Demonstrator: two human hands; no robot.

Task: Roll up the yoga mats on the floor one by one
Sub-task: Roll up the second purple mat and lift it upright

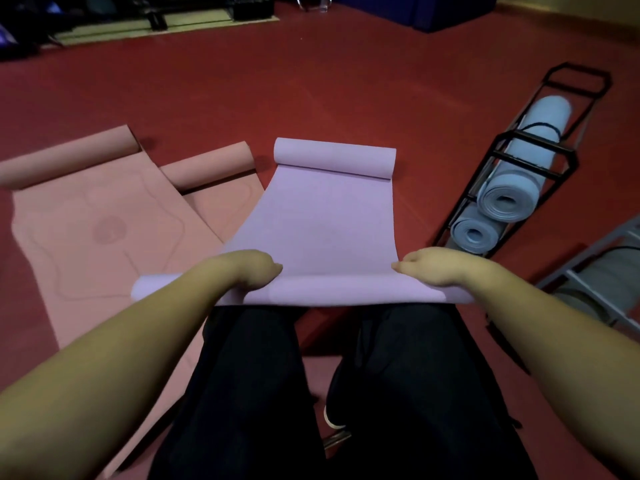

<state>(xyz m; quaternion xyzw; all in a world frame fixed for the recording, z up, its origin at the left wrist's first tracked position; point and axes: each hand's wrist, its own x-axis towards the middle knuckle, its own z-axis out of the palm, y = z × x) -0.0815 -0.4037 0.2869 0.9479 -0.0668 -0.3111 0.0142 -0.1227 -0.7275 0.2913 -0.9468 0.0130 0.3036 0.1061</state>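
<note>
- The lilac mat [322,230] lies lengthwise on the red floor [311,88], stretching away from the person; its far end is curled into a small roll and its near edge is lifted off the floor above the person's dark trousers [263,393].
- The left hand [256,271] is at the left part of the lilac mat's near edge, forearm reaching forward, wrist bent down, fingers curled under and round the edge so that it grips the mat.
- The right hand [433,268] is at the right part of the same edge, knuckles up, fingers tucked round the edge and gripping it; the two hands are well apart.
- Left of the lilac mat lie two pink mats [104,237], flat and overlapping, each with its far end curled; the nearer one is partly under the lilac mat.
- Right of the lilac mat a black wire rack [498,161] holds rolled blue mats [509,199], one above another.
- A grey frame [588,271] stands right of the rack.
</note>
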